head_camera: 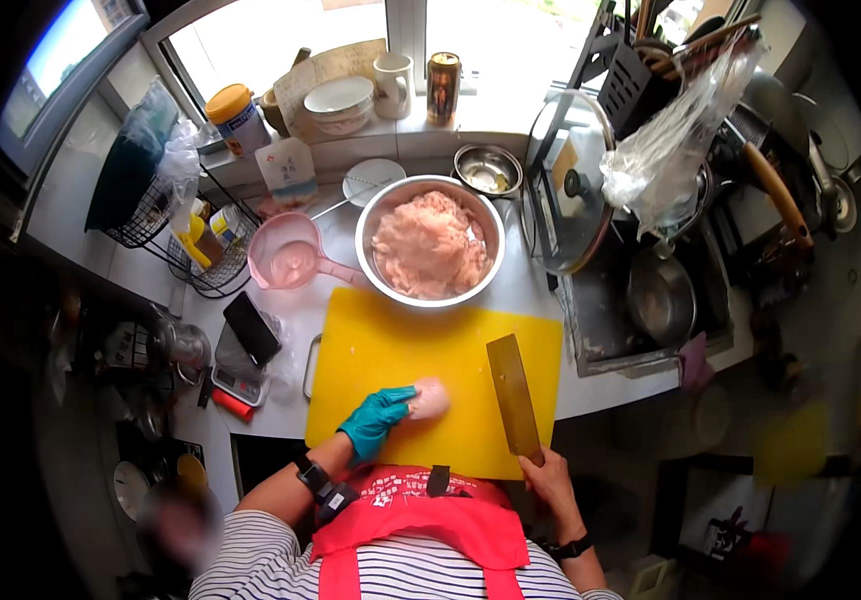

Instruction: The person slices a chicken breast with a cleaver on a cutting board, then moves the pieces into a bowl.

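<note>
My left hand, in a teal glove, holds a pale pink lump of raw meat against the yellow cutting board. The meat looks slightly blurred. My bare right hand grips the handle of a cleaver at the board's right side. Its broad blade points away from me, apart from the meat. Just beyond the board stands a steel bowl heaped with ground raw meat.
Left of the bowl lies a pink ladle. A phone rests on a kitchen scale at the left. A small steel bowl and glass lid stand behind, right. The sink holds a pot.
</note>
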Demonstrator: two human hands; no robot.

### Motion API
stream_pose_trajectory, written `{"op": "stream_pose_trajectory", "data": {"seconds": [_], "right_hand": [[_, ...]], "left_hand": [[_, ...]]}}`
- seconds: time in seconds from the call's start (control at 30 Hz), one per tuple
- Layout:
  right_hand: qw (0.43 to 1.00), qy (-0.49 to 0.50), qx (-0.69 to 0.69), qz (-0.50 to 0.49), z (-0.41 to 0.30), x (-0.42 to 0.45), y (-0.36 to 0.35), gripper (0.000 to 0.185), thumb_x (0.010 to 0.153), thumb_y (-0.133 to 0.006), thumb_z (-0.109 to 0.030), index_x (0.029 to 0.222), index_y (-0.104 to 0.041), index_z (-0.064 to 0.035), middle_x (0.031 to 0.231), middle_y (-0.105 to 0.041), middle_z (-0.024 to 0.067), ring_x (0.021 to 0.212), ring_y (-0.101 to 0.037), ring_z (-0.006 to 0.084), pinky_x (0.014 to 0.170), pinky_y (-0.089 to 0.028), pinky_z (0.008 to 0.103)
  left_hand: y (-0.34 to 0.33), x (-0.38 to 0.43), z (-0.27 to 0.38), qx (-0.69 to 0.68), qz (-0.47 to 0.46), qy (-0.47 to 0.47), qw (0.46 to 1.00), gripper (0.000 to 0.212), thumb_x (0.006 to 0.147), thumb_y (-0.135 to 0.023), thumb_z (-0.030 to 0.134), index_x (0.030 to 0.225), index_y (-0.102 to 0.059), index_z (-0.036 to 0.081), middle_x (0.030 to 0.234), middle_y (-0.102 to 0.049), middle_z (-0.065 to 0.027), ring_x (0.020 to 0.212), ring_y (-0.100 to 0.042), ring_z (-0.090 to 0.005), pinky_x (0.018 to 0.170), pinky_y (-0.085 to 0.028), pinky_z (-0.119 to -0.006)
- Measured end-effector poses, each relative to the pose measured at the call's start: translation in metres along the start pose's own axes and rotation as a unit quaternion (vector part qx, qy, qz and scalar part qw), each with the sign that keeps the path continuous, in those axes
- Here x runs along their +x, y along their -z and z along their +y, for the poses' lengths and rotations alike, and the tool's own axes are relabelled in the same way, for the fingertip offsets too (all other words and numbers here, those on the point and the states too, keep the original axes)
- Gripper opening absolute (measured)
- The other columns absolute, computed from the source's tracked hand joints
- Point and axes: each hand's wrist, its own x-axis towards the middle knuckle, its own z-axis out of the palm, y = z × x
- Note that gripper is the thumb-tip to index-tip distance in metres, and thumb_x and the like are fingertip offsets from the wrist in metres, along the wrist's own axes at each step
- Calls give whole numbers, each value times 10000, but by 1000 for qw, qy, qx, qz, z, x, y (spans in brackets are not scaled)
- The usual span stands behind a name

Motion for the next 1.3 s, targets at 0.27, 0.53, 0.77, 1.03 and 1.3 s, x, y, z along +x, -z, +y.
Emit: {"op": "stream_pose_trajectory", "data": {"seconds": [0.27,0.53,0.77,1.03,1.3], "right_hand": [[956,276,-83,57,-57,-23,-2,336,848,-646,-173,1170,-645,-78,593,-534,127,519,-535,150,530,-447,316],[977,211,41,-9,-78,-40,-31,476,843,-670,-72,1309,-577,-84,671,-572,159,569,-593,233,583,-474,312],[991,89,67,-70,-99,-67,-28,485,872,-646,-74,1344,-534,-70,709,-597,204,596,-619,274,598,-487,323],[988,147,26,-27,-100,-74,-47,191,1022,-507,-168,941,-609,-29,713,-524,-14,613,-504,103,584,-437,238],[998,40,-13,-36,-92,-71,-62,553,834,-652,-108,1363,-493,-83,789,-636,231,722,-641,422,626,-519,482]], "left_hand": [[15,-28,18,632,30,-310,709,368,831,-692,207,1127,-628,-2,1102,-581,-183,1015,-585,-346,896,-481,-404],[-1,27,13,627,-142,-489,589,336,811,-700,132,1099,-634,-31,1106,-604,-198,1098,-596,-360,941,-497,-426],[-4,26,25,645,-182,-428,607,328,771,-721,159,1062,-665,18,1105,-610,-149,1021,-615,-349,848,-524,-413],[3,29,25,686,-206,-398,573,372,787,-714,187,1134,-666,62,1211,-597,-141,1051,-619,-325,798,-547,-388],[2,33,29,663,-218,-414,585,384,799,-700,112,1175,-664,46,1229,-611,-122,1156,-593,-344,854,-537,-384]]}}
